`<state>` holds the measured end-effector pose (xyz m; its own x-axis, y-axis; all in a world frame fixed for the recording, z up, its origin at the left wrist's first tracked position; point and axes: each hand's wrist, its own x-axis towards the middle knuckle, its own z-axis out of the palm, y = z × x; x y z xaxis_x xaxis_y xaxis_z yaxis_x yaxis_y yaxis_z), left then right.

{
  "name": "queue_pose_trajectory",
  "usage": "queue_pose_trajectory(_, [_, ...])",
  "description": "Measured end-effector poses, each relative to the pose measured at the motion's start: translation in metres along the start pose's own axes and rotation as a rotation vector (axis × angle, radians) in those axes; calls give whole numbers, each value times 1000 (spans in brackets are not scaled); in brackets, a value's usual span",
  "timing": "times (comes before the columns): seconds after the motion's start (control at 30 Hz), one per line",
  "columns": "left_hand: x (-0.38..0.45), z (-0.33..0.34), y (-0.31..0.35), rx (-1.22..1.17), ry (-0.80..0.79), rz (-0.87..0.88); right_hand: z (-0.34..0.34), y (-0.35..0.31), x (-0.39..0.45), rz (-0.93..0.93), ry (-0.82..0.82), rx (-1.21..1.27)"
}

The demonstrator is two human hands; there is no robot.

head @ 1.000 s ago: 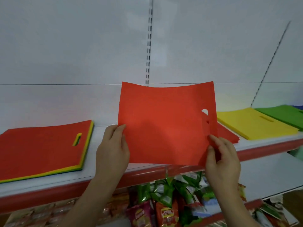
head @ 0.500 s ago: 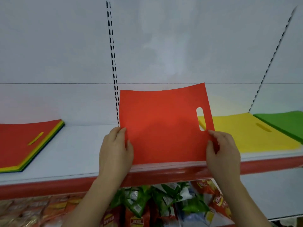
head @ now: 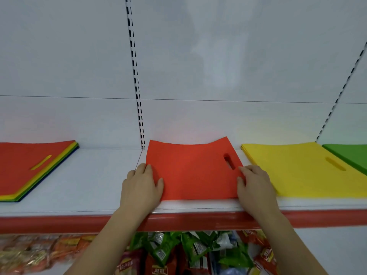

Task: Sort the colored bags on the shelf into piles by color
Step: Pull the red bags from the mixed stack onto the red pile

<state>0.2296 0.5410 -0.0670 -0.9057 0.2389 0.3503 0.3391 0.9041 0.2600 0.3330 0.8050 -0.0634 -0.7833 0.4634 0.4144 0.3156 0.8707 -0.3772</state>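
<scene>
The red bag (head: 193, 171) lies nearly flat on the white shelf (head: 95, 179), in the middle of the board, between the mixed stack (head: 29, 167) away to the left and the yellow pile (head: 309, 169) just beside it on the right; its far edge curls up against the back panel while the near edge sits close to the shelf's red lip. Thin stuff, by the look of it; light, floppy, a sheet that bends wherever it is not supported, so one-point lifting would likely let it droop; the two near corners, or the slot handle on its right side, look like the sensible places to take it. Nothing fragile here, though a smooth shelf could let it slide.

The left hand (head: 142, 187) sits at the bag's near left corner, palm down, fingers reaching along the left edge, thumb laid on the red surface; whether the fingers go beneath the sheet cannot be told, but it reads as a light pinch of that corner. The right hand (head: 256, 185) mirrors it at the near right corner, just below the slot; thumb on top, fingers curled over the edge, gripping the bag. Both forearms rise from below, over the shelf lip, wrists roughly level. A green pile (head: 349, 155) shows at far right.
</scene>
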Motion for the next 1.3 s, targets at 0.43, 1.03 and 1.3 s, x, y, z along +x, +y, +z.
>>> queue_pose_trajectory(0.43, [13,4,1,124,-87,-31,7,3,12,33,-79,-33])
queue_pose_trajectory(1.03, [1,-33,-49,-33,246,29,2,-75,-12,-153,192,88])
queue_pose_trajectory(1.3, [-7,-60,-148,-122,343,8,35,-173,-36,-295,185,109])
